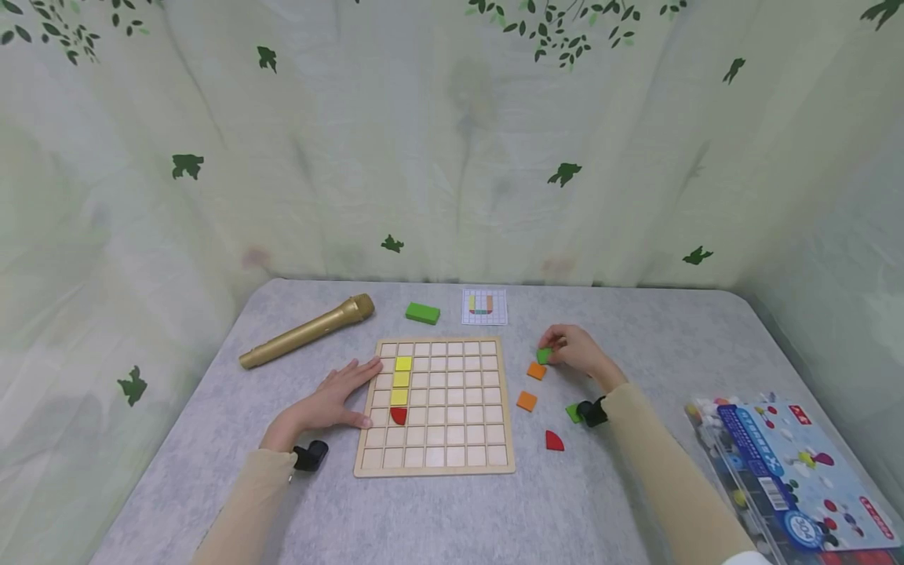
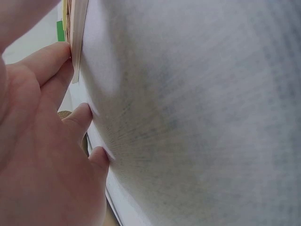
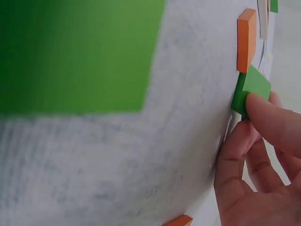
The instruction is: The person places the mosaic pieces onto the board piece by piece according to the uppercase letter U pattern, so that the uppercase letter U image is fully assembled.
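My right hand (image 1: 579, 351) pinches a green square tile (image 3: 256, 84) between thumb and fingers, beside the board's right edge. Close by lies an orange tile (image 1: 537, 370), with a second orange tile (image 1: 526, 401) nearer me. My left hand (image 1: 330, 402) rests with fingers spread along the left edge of a wooden grid board (image 1: 434, 473). On the board, a column of three yellow squares (image 1: 400, 379) stands above a red quarter-round tile (image 1: 399, 416). Another red quarter-round tile (image 1: 555, 441) lies right of the board. The right wrist camera partly hides another green tile (image 1: 573, 413).
Behind the board are a green block (image 1: 422, 314) and a small card with a printed coloured grid pattern (image 1: 484, 307). A gold microphone (image 1: 307, 333) lies at the back left. A boxed set with a blue and white cover (image 1: 812, 479) sits at the table's right side.
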